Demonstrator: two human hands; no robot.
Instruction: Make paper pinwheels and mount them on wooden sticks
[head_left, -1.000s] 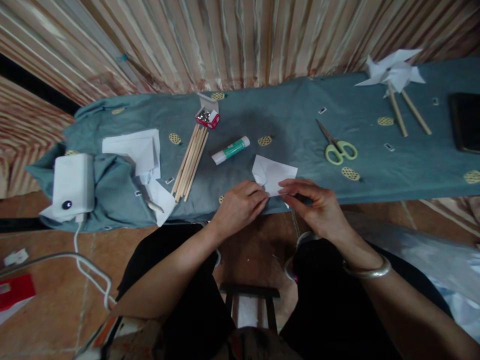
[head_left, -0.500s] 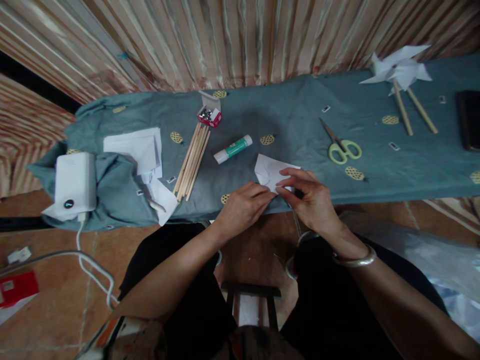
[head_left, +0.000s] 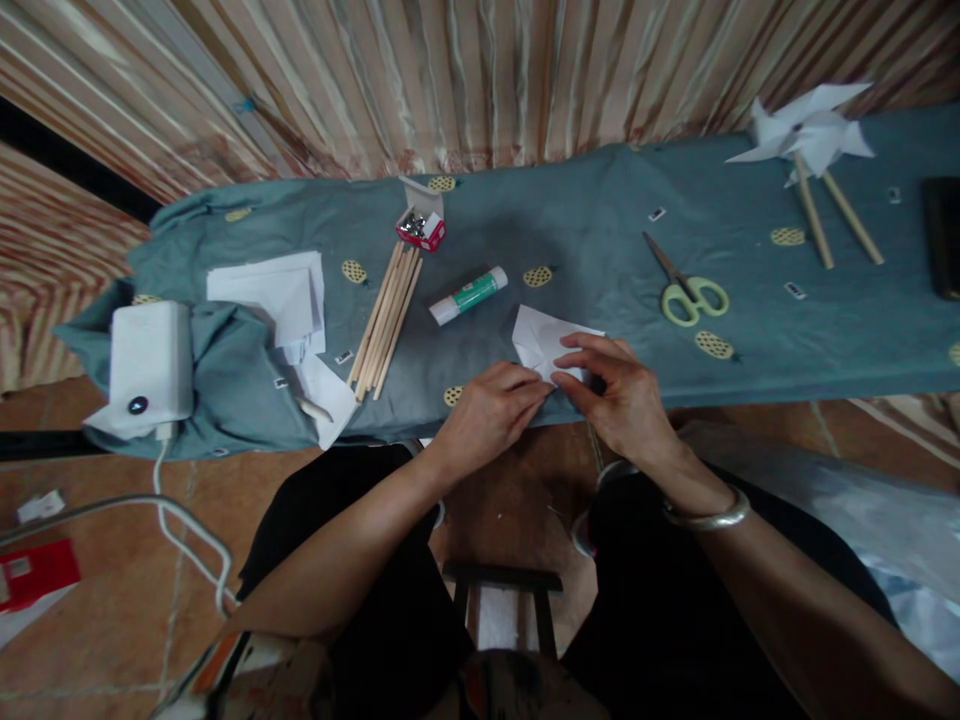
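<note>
A small white sheet of paper (head_left: 534,335) with folded or bent corners lies at the front edge of the cloth-covered table. My left hand (head_left: 491,415) is closed, its fingertips pinching the paper's near left part. From the right, my right hand (head_left: 616,388) grips the same paper between thumb and fingers; these fingers hide its right side. A green and white glue stick (head_left: 469,295) lies just beyond the paper, to the left. Scissors with light green handles (head_left: 684,285) rest to the right, apart from my hands.
Wooden sticks (head_left: 385,322) lie left, below an open red box of metal pins (head_left: 421,226). White paper sheets (head_left: 262,290) and a white power bank (head_left: 151,362) with a cable are further left. Two paper pinwheels (head_left: 814,130) lie at the far right, near a dark object (head_left: 943,238).
Both hands stay almost in place on the paper. The paper's left corner looks slightly more bent inward. The whole view has shifted a little.
</note>
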